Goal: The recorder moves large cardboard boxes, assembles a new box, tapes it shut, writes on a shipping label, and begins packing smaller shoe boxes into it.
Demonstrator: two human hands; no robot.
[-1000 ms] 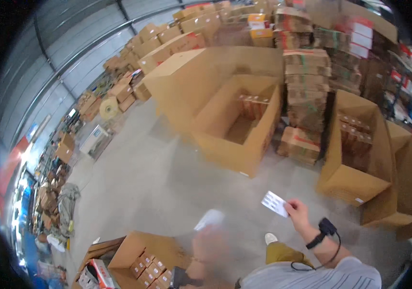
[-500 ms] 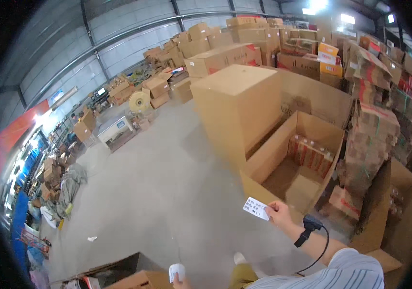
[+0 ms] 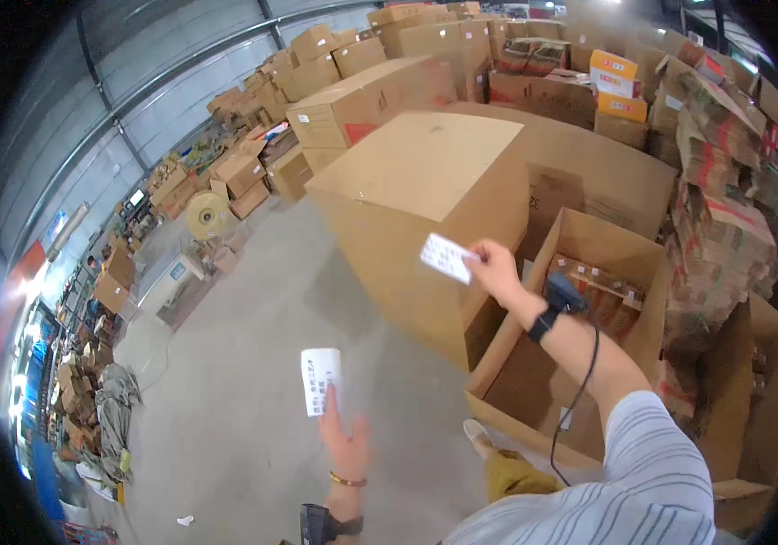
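Between the thumb and fingers of my right hand (image 3: pixel 493 271) is a small white printed label (image 3: pixel 443 258), held out flat in front of the side of a big closed carton (image 3: pixel 389 213). Lower down and to the left, my left hand (image 3: pixel 345 440) has hold of another white label (image 3: pixel 318 368), upright above the floor, with its fingers partly smeared by motion. Just below and right of my right hand stands an open carton (image 3: pixel 484 413), with smaller taped packs (image 3: pixel 603 295) lying inside.
Flattened cardboard (image 3: pixel 725 236) is stacked high on the right, next to another open carton (image 3: pixel 771 363). More cartons (image 3: pixel 312 68) pile up at the back. Grey concrete floor (image 3: pixel 234 381) lies to my left, with a white machine (image 3: pixel 166 282) and heaped grey cloth (image 3: pixel 116 409) beyond.
My right hand has risen with its label, from over the open carton's edge to the big closed carton. My left hand has come up from the lower edge, its label now fully visible.
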